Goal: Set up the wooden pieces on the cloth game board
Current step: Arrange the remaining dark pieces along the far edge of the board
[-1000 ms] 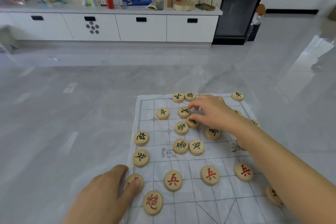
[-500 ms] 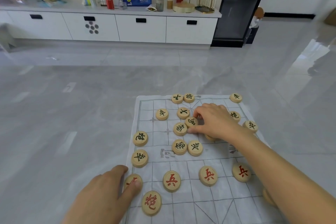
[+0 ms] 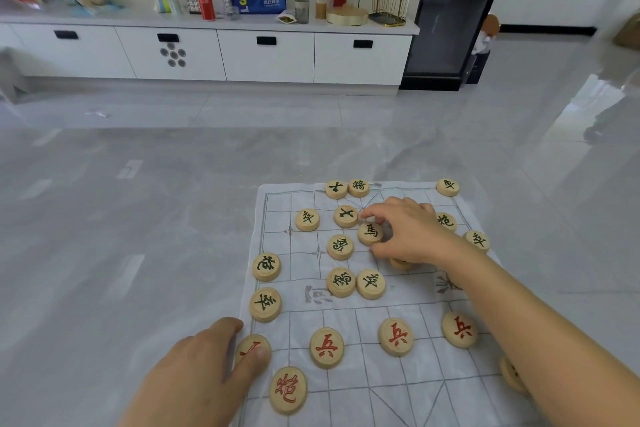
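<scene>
**Right hand grasping horse piece on board; left hand steadying near corner**

Right fingers (image 3: 373, 216): index and thumb curl round the black-lettered horse piece (image 3: 370, 233) and pinch it at its rim. The piece sits in the far half of the cloth game board (image 3: 346, 404), near the middle of that half; whether it is lifted or resting on the cloth cannot be told. The right hand (image 3: 412, 236) reaches in from the board's right side.

Left hand (image 3: 204, 367): lies at the board's near left edge, thumb straight and pressing on a red piece (image 3: 252, 347) there; nothing is grasped.

Other black-lettered pieces (image 3: 340, 246) are scattered over the board's far half. Three red soldier pieces (image 3: 326, 347) stand in a row across the near half, with a red cannon piece (image 3: 288, 390) nearer the left corner.

The board lies flat on a grey tiled floor (image 3: 121, 253).
</scene>
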### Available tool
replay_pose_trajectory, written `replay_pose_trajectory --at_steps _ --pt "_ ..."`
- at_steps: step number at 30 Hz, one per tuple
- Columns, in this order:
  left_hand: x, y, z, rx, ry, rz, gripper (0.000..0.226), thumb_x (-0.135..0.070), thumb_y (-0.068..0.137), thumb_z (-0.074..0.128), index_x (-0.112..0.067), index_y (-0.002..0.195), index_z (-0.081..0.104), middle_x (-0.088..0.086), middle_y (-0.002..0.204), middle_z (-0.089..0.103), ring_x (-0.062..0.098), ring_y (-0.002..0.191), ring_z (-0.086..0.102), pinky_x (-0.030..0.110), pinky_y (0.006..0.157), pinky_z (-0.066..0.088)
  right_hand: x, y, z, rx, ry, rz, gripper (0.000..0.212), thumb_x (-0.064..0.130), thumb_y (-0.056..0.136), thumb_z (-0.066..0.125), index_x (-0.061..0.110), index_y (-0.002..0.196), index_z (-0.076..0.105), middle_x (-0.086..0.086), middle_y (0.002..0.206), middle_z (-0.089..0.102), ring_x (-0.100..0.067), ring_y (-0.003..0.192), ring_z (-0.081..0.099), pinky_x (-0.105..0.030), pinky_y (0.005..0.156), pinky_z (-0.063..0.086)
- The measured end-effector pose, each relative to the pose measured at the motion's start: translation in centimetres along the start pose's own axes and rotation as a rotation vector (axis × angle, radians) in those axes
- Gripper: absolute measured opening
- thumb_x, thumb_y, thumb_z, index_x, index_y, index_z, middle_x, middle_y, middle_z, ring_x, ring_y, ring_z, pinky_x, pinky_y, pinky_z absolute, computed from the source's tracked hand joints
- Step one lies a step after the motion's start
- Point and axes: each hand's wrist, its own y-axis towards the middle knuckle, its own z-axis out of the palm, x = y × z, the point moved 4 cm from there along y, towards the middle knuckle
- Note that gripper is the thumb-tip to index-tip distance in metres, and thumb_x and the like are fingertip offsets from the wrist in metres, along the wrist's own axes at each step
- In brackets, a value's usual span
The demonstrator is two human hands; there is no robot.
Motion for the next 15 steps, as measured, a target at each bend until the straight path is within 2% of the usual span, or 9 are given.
replay_pose_trajectory --at_steps 3,5,9,15 --pt "0.06 0.05 0.18 0.003 0.003 0.001 0.053 -0.063 0.087 0.034 -0.036 0.133 0.033 -0.014 0.128 0.051 0.009 0.117 0.048 0.021 0.09 0.039 -0.22 0.01 -0.1 -0.01 -0.002 0.047 0.063 0.058 0.067 0.067 0.035 0.122 0.047 0.011 0.109 0.046 -0.014 0.108 0.042 -0.035 0.09 0.028" --pt "0.06 0.13 0.2 0.002 0.007 0.003 0.053 -0.063 0.087 0.034 -0.035 0.132 0.034 -0.014 0.127 0.052 0.009 0.117 0.049 0.02 0.089 0.039 -0.35 0.15 -0.16 -0.044 -0.035 0.082 0.06 0.064 0.068 0.065 0.032 0.116 0.049 0.012 0.104 0.044 -0.014 0.107 0.043 -0.034 0.089 0.027" --pt "0.13 0.19 0.21 0.004 0.019 0.002 0.054 -0.064 0.087 0.033 -0.035 0.132 0.034 -0.013 0.127 0.052 0.009 0.117 0.048 0.02 0.088 0.039 -0.41 0.3 -0.08 -0.063 -0.053 0.067 0.047 0.059 0.073 0.062 0.033 0.111 0.053 0.01 0.102 0.05 -0.015 0.104 0.046 -0.032 0.085 0.028" --pt "0.11 0.43 0.39 0.015 0.018 -0.009 0.055 -0.065 0.086 0.033 -0.036 0.133 0.035 -0.013 0.127 0.052 0.009 0.117 0.048 0.021 0.091 0.039 -0.57 0.14 -0.17 -0.064 -0.081 0.077 0.053 0.063 0.071 0.061 0.031 0.113 0.054 0.008 0.105 0.051 -0.015 0.104 0.045 -0.034 0.087 0.029"
